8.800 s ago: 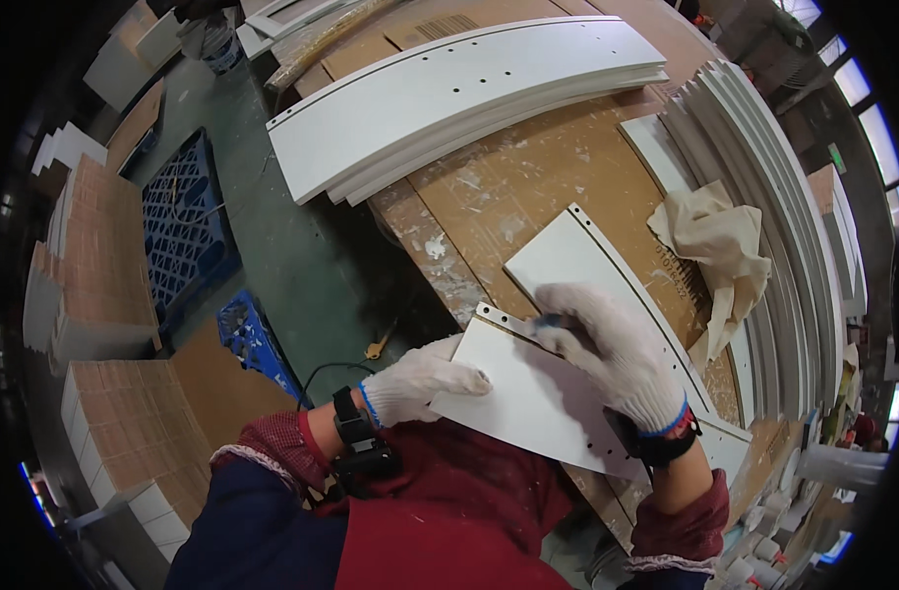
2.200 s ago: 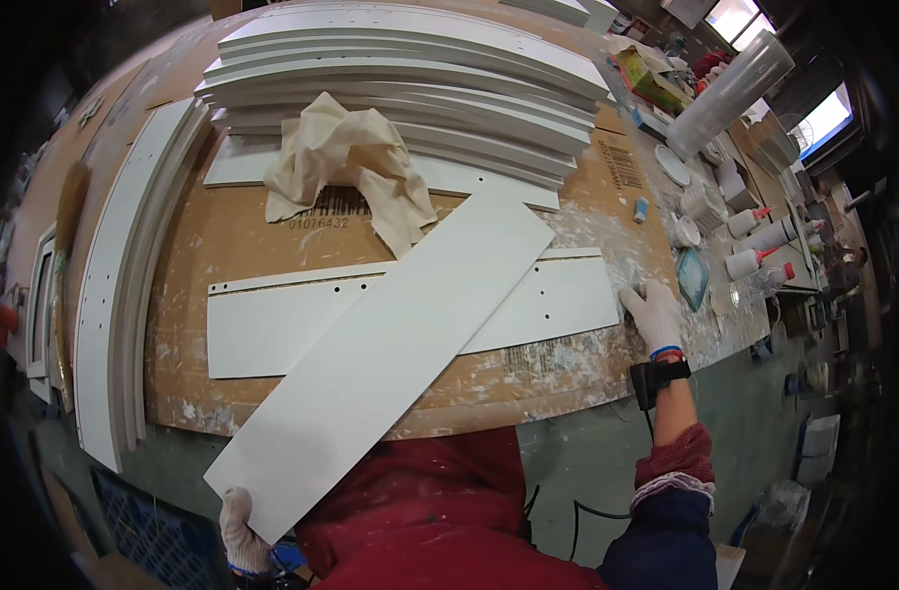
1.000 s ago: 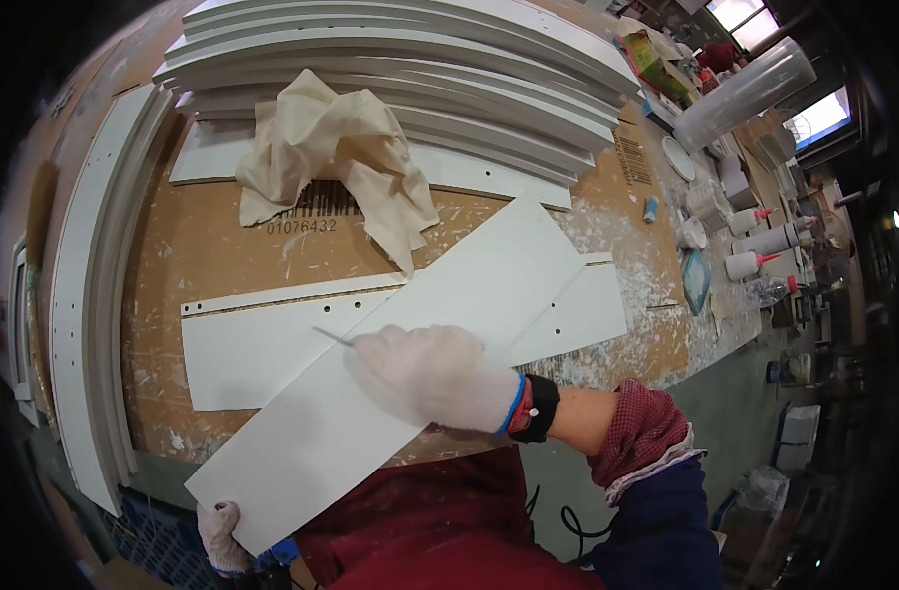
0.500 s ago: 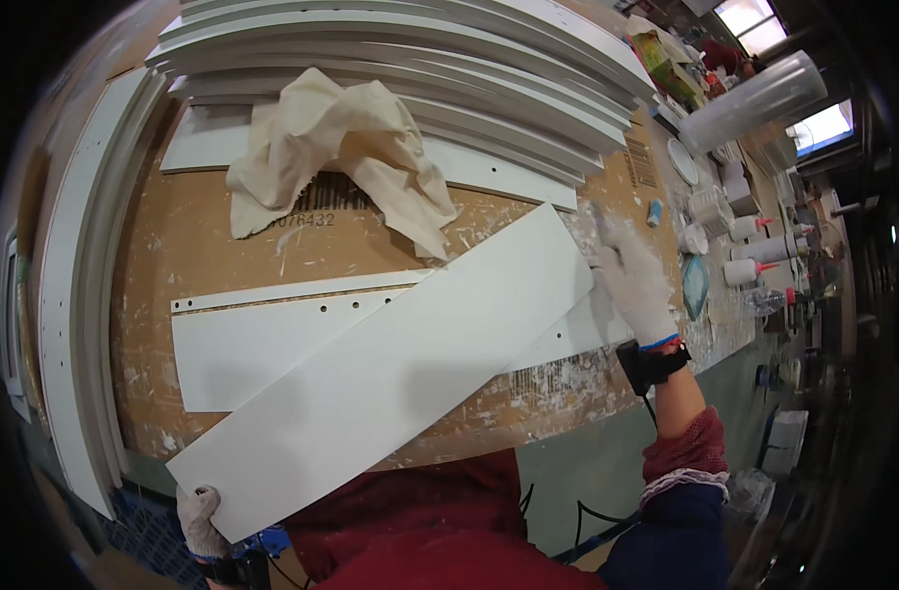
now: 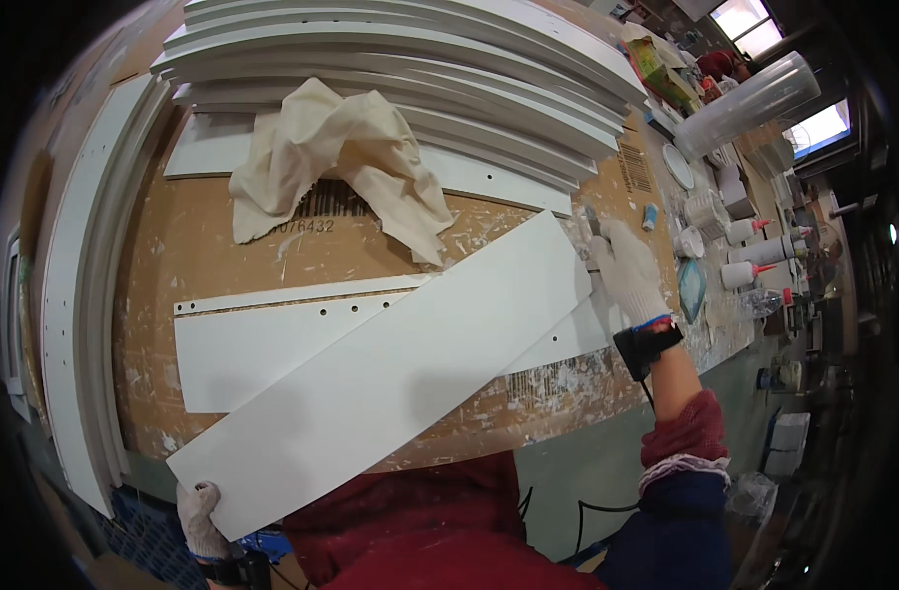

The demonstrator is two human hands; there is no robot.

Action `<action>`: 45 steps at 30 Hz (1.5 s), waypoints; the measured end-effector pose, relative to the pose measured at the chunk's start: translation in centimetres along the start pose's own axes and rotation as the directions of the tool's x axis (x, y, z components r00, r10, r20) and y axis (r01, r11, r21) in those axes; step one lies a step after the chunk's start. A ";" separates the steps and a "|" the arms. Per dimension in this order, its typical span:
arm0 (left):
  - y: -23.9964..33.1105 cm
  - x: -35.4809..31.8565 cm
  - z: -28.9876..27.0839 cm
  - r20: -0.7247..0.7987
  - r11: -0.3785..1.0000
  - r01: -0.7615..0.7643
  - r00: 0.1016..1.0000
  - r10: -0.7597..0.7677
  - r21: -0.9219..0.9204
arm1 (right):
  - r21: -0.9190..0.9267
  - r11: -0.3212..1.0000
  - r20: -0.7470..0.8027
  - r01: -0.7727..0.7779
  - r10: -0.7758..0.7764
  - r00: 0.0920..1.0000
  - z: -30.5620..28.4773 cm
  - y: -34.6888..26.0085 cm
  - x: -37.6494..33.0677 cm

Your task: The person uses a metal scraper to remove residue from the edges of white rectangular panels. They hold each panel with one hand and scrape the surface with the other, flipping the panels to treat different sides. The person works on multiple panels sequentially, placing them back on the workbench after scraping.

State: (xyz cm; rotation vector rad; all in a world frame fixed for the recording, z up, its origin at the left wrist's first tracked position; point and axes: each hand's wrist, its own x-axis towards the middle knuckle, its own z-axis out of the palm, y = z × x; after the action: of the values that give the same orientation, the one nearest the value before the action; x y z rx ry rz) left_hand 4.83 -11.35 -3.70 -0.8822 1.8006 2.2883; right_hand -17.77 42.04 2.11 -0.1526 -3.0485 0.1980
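A long white panel point(image 5: 390, 374) lies slanted across the brown workbench point(image 5: 223, 246), over a second white panel with small holes point(image 5: 263, 339). My left hand point(image 5: 202, 516), in a white glove, grips the slanted panel's near lower corner. My right hand point(image 5: 622, 265), also gloved, is at the panel's far right end, closed on a small metal scraper point(image 5: 587, 221) that touches that end. A black band sits on my right wrist.
A crumpled cream rag point(image 5: 336, 162) lies behind the panels. Curved white boards are stacked at the back point(image 5: 400, 69) and along the left edge point(image 5: 81, 275). Glue bottles point(image 5: 749, 273), small tubs and a clear plastic cylinder point(image 5: 745, 103) crowd the right end.
My right hand went from the middle of the slanted panel out to its far right end. The panel shifted slightly, and my left hand kept its hold on the near corner.
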 end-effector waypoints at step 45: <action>-3.4 -1.4 2.7 -0.199 0.972 -0.153 0.973 0.117 -0.177 | 0.111 0.942 -0.014 0.316 -0.316 0.949 1.9 -10.1 -10.9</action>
State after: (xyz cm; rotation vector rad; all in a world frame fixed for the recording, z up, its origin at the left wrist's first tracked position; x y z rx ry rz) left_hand 6.36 -7.49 -5.53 -1.0680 1.7838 2.5794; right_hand -8.08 30.71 0.72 0.3433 -2.9984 0.3431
